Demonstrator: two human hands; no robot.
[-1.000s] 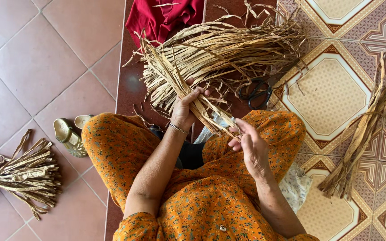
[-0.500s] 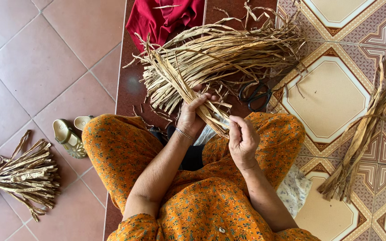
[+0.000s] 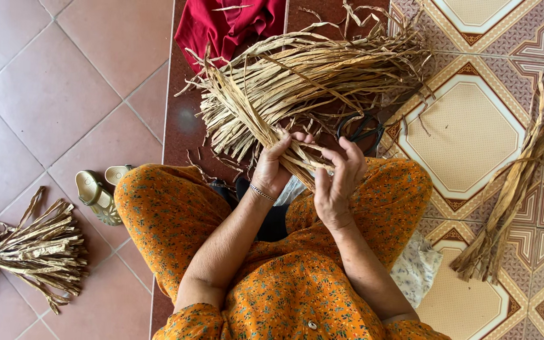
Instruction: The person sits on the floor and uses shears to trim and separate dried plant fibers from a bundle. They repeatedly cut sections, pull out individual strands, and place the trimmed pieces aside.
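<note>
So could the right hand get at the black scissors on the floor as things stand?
Probably yes: the scissors lie just beyond the right hand, partly under the dried strips; but that hand is gripping the strip bundle.

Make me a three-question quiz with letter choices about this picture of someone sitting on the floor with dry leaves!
1. Where do the scissors lie?
A. under the big leaf pile
B. beside the sandals
C. on the red cloth

2. What colour is the dress?
A. blue
B. orange
C. white

3. What is the left hand doing?
A. resting flat
B. gripping a leaf bunch
C. holding scissors

Answers: 1 A, black handles peek out at the pile's edge. 2 B, orange with small flowers. 3 B, fingers wrap the strips, with the right hand alongside.
</note>
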